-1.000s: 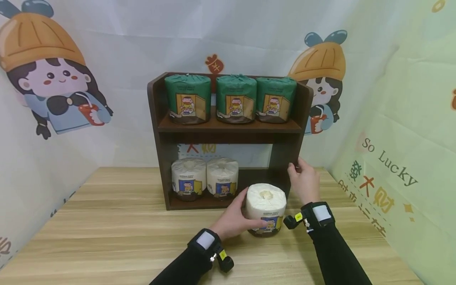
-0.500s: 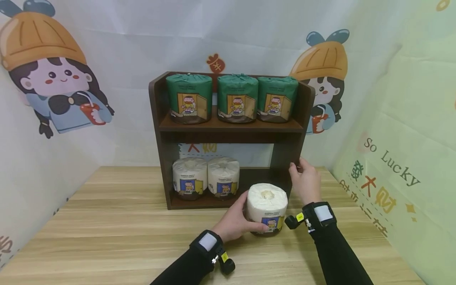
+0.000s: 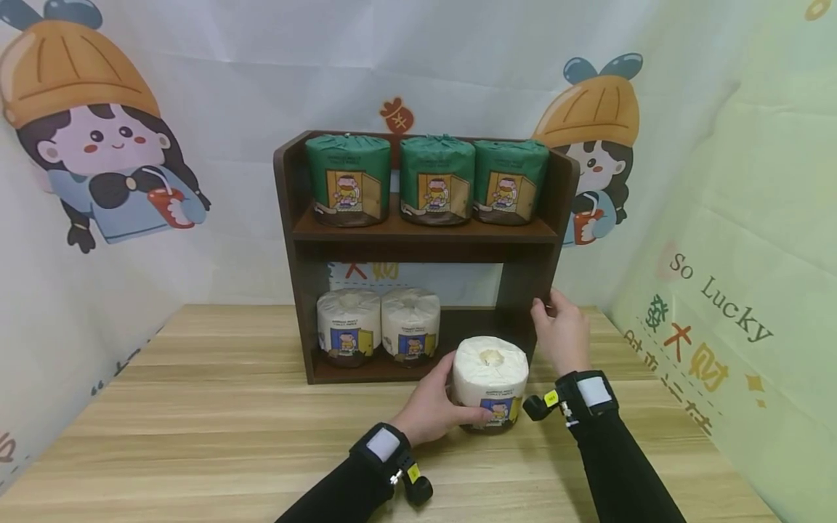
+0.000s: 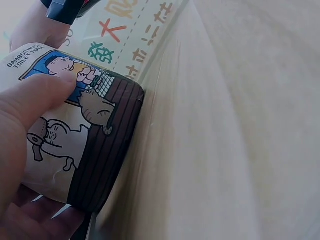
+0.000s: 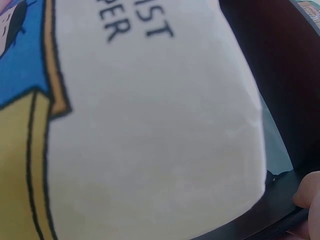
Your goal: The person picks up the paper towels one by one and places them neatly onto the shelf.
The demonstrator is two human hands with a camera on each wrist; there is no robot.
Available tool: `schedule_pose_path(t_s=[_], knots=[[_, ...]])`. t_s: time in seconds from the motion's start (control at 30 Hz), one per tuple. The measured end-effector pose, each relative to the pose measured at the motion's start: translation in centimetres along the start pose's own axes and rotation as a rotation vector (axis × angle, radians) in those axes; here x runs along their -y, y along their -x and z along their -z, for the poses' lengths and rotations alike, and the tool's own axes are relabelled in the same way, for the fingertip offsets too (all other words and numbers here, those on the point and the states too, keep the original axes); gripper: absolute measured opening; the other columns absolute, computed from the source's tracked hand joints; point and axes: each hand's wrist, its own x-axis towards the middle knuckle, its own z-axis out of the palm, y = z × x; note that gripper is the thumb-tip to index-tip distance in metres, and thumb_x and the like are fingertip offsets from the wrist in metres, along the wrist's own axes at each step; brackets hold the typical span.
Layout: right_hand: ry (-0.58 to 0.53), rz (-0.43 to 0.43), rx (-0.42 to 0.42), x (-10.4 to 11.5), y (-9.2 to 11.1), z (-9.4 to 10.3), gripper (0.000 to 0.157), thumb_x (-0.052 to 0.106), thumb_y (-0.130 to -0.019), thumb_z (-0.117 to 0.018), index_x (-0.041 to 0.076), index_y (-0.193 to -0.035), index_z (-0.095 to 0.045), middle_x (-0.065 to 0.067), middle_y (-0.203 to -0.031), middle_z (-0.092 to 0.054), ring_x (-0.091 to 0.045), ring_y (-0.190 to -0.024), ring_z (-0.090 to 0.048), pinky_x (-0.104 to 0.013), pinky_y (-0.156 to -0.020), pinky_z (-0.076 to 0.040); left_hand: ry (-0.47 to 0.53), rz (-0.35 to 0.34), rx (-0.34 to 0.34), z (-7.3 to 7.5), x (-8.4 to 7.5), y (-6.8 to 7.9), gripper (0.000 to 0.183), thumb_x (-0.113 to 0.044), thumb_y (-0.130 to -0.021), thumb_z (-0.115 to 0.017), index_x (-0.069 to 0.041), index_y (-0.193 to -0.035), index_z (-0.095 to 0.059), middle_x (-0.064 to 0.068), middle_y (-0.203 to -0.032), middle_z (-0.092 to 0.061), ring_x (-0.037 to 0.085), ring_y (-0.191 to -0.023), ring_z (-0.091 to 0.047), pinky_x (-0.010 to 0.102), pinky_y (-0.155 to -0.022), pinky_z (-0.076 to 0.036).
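Note:
My left hand point(image 3: 428, 410) grips a white-wrapped toilet paper roll point(image 3: 490, 370) from its left side, thumb across the printed front. The roll stands upright just before the right part of the lower compartment of a dark brown two-tier shelf point(image 3: 421, 250). In the left wrist view, the dark base of the same toilet paper roll point(image 4: 107, 150) is close over the table. My right hand point(image 3: 562, 334) holds the shelf's right side panel near its front edge. The right wrist view has the roll's wrapper point(image 5: 160, 125) filling most of it, with my thumb point(image 5: 307, 195) against the dark panel.
Two more white-wrapped rolls point(image 3: 410, 327) stand side by side at the left of the lower compartment. Three green-wrapped rolls point(image 3: 437, 181) line the upper tier. The shelf rests on a wood-grain table point(image 3: 216, 414), with printed cloth point(image 3: 248, 167) behind and beside it.

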Motion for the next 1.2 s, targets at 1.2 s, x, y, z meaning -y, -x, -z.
schedule_pose_path(t_s=[1.2], knots=[[-0.005,0.004,-0.005,-0.09,-0.15,0.03,0.027,0.024,-0.103,-0.055,0.008,-0.123,-0.064,-0.015,-0.116,-0.066,-0.029,-0.098,-0.063,-0.048,-0.079,-0.058,-0.028,-0.018,-0.001,-0.09,0.02,-0.01,0.103,-0.035,-0.07,-0.091,-0.028,-0.152,-0.029,-0.009,-0.14,-0.047,0.013,-0.123,-0.045,0.046,-0.104,-0.041]])
